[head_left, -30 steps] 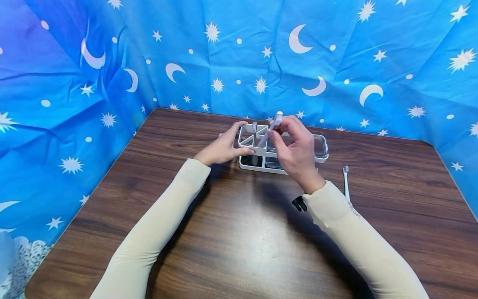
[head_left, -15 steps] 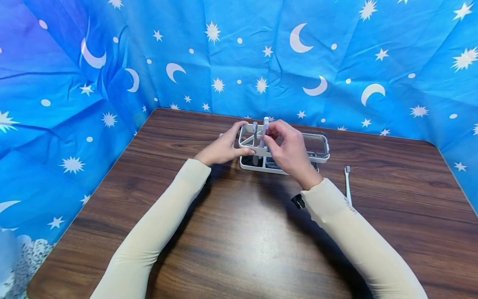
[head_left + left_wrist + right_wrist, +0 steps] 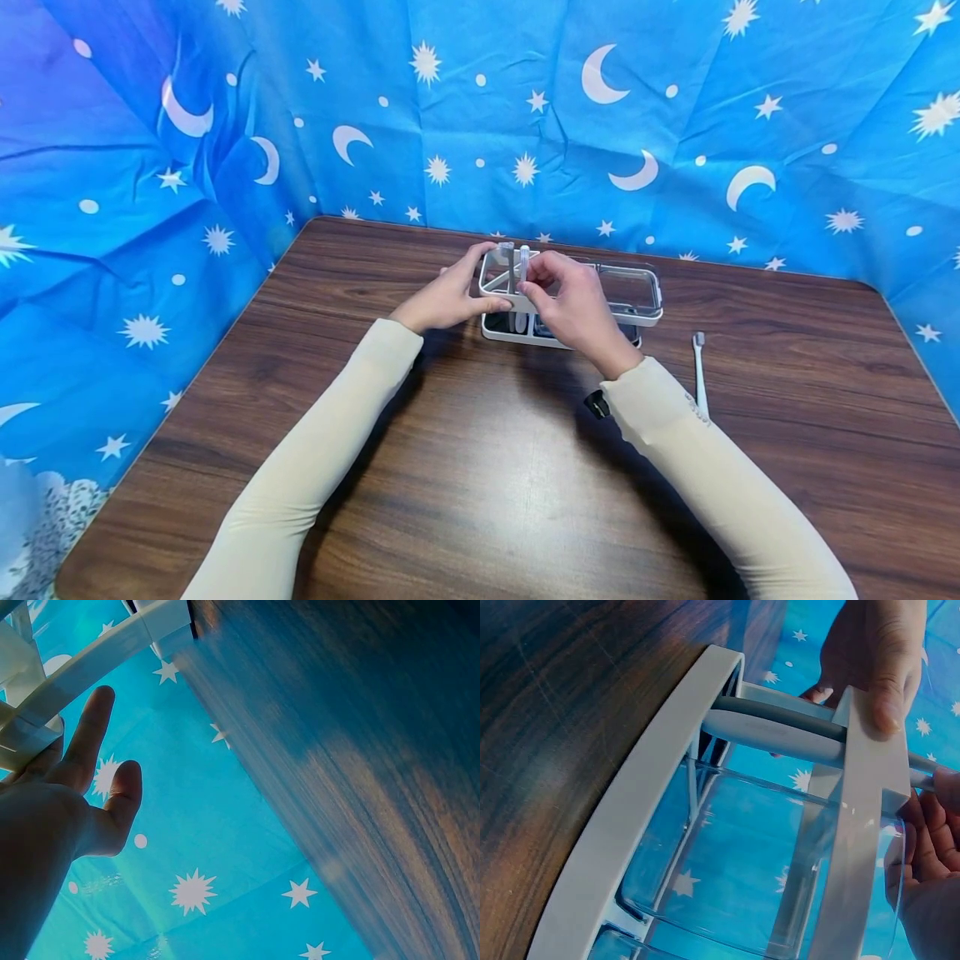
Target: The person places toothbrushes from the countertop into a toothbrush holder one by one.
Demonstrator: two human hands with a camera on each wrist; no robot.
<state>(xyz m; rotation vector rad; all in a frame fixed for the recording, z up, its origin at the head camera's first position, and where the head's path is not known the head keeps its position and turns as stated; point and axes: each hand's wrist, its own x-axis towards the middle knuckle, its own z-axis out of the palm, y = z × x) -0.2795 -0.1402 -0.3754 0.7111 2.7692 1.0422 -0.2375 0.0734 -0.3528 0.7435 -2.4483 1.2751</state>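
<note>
A white two-tier toothbrush holder (image 3: 641,319) stands on the table with its long side facing me. My left hand (image 3: 446,296) grips its left end, thumb on the front of the upper rim and fingers behind. Between thumb and fingers, my right hand (image 3: 573,304) pinches a light toothbrush (image 3: 524,254) close below its head. That brush stands upright in the holder, right beside a grey toothbrush (image 3: 512,271). In the right wrist view the light handle (image 3: 772,739) and the dark grey handle (image 3: 795,718) run side by side down to the lower tier. Clear cups (image 3: 727,840) fill neighbouring slots.
Right of the holder, a pale toothbrush (image 3: 701,375) lies on the brown wooden table (image 3: 465,483), its lower end hidden by the right sleeve. A blue cloth (image 3: 480,125) with moons and stars hangs behind and to the left of the table.
My right hand has moved left and down with the light toothbrush. The brush has gone from tilted to upright, lower in the holder beside the grey one. My left hand has kept its place.
</note>
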